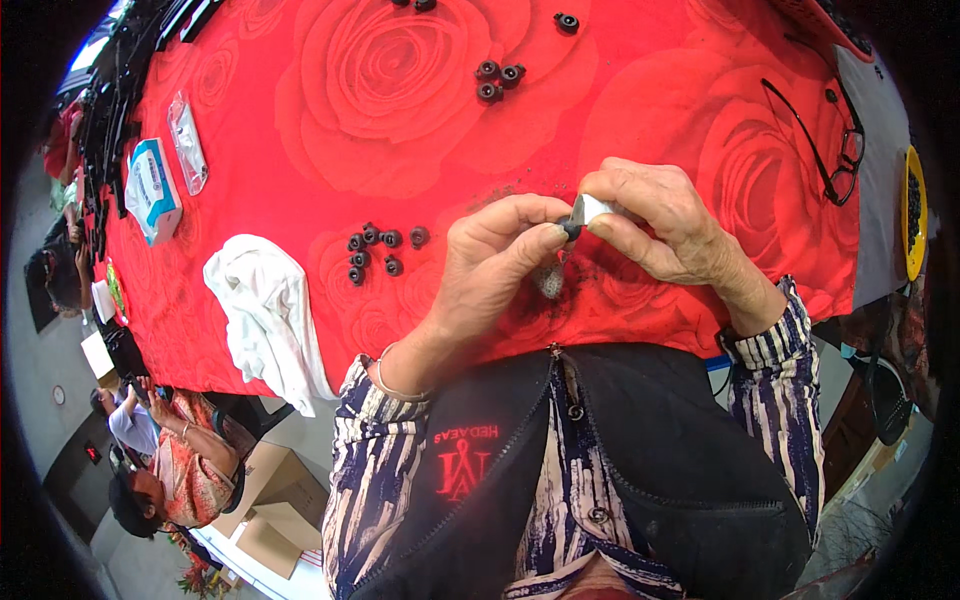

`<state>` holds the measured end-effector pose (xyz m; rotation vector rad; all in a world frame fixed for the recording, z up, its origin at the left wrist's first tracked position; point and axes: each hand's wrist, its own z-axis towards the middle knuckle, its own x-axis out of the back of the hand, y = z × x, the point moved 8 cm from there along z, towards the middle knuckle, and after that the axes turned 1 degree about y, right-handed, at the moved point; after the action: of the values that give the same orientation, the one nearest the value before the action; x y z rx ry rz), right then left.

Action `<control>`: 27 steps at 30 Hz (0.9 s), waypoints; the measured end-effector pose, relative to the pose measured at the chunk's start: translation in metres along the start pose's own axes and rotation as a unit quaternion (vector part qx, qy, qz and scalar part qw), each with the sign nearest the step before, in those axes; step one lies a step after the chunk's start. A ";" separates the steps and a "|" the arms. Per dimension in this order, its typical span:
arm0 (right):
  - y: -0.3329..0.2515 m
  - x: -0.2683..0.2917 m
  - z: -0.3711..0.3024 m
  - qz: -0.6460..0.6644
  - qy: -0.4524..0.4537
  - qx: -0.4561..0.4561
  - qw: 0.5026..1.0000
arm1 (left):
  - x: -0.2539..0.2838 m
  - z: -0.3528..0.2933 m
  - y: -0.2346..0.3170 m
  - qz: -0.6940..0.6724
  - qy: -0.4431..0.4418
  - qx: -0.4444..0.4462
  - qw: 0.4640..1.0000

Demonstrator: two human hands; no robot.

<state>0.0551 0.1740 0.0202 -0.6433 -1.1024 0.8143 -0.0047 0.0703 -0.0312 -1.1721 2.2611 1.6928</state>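
Observation:
Over the near part of the red rose-patterned tablecloth, my two hands meet. Thumb and forefinger of my left hand pinch a small black part. My right hand grips a small blade wrapped in white, its metal end touching the black part. My fingers cover much of both. Beneath them lies a small grey-speckled thing that I cannot make out, with dark crumbs around it. Left of my left hand sit several small round black parts; another cluster lies farther off.
A crumpled white cloth lies at left, with a tissue box and a clear plastic packet beyond. Eyeglasses and a yellow bowl of black pieces are at right. Long black strips line the far left edge; people sit beyond.

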 end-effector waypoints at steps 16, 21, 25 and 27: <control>0.007 0.014 -0.003 0.006 0.053 -0.067 0.996 | -0.002 0.004 0.013 0.042 0.000 -0.061 0.997; 0.008 0.013 -0.002 0.007 0.053 -0.078 0.996 | -0.002 0.006 0.009 0.061 -0.003 -0.073 0.995; 0.007 0.012 -0.002 -0.005 0.052 -0.065 0.997 | -0.002 0.005 0.003 0.036 0.007 -0.029 0.999; 0.006 0.013 -0.002 -0.012 0.056 -0.052 0.997 | -0.002 0.005 0.004 0.036 0.005 -0.033 0.999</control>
<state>0.0583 0.1878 0.0212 -0.7529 -1.0537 0.6941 -0.0075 0.0756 -0.0293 -1.1281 2.2973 1.8037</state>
